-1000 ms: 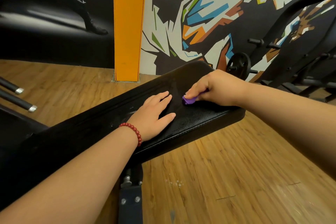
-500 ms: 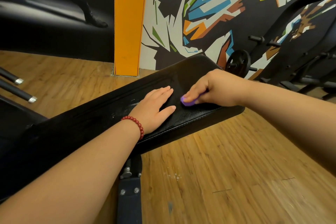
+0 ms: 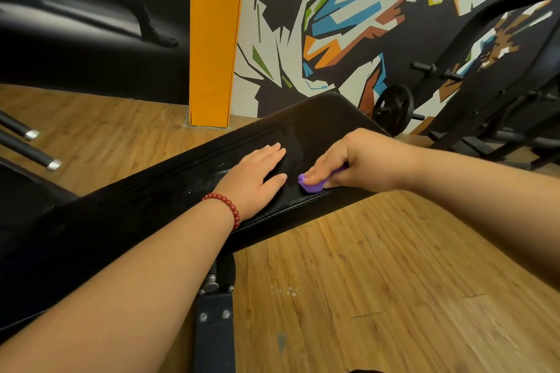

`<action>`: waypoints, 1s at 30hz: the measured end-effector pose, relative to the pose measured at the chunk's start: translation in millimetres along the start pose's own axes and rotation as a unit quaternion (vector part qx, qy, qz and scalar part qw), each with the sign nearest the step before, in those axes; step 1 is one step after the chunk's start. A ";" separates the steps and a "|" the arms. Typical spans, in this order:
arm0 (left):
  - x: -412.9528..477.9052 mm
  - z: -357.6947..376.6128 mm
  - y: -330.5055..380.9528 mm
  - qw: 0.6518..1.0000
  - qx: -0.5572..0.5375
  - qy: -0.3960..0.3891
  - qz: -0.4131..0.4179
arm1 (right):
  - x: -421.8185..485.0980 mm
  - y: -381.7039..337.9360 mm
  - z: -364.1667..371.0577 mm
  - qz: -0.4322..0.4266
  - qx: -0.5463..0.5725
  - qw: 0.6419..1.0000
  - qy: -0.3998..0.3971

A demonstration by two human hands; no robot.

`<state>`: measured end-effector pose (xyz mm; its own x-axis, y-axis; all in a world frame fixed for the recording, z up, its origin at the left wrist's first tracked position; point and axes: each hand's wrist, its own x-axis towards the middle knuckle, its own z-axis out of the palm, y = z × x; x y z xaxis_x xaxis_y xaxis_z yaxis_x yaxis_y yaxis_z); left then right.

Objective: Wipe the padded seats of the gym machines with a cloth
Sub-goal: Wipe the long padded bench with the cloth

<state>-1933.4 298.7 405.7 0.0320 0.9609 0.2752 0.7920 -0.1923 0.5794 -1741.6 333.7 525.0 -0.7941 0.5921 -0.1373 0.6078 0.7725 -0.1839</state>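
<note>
A long black padded bench seat (image 3: 169, 191) runs from lower left to the upper middle. My left hand (image 3: 254, 175), with a red bead bracelet on the wrist, lies flat on the pad, fingers straight. Just to its right, my right hand (image 3: 354, 160) grips a small bunched purple cloth (image 3: 310, 186) and presses it on the pad near the front edge. Most of the cloth is hidden under my fingers.
The bench's metal support (image 3: 213, 324) stands on the wooden floor (image 3: 378, 281) below the pad. An orange pillar (image 3: 215, 36) and a painted wall are behind. A weight plate (image 3: 394, 110) and a black machine frame (image 3: 497, 94) stand at the right. Two bar ends (image 3: 33, 145) stick in from the left.
My right hand has slid the purple cloth toward the pad's front edge and slightly left. My left hand stays flat on the pad.
</note>
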 end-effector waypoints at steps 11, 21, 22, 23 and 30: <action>-2.6 -1.0 0.9 1.000 0.001 -0.004 -0.008 | 3.9 -1.3 4.4 -0.006 0.001 0.999 0.032; -16.9 -5.1 -16.1 0.999 0.005 -0.028 0.014 | 4.3 1.0 -6.6 -0.008 -0.009 1.000 0.002; -16.8 -5.4 -15.9 0.999 0.008 -0.028 0.013 | 9.9 -4.2 1.0 -0.020 -0.013 1.000 0.000; -16.7 -5.4 -16.0 0.999 0.010 -0.029 0.013 | 15.3 -8.7 8.4 -0.035 -0.018 0.999 -0.005; -18.2 -3.9 -19.7 1.000 -0.009 -0.019 0.018 | 10.7 -4.7 -3.7 -0.032 -0.039 0.998 -0.032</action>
<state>-1952.0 284.2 392.2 0.0831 0.9599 0.2677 0.7791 -0.2301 0.5831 -1752.9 337.3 528.1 -0.8285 0.5267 -0.1900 0.5519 0.8254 -0.1189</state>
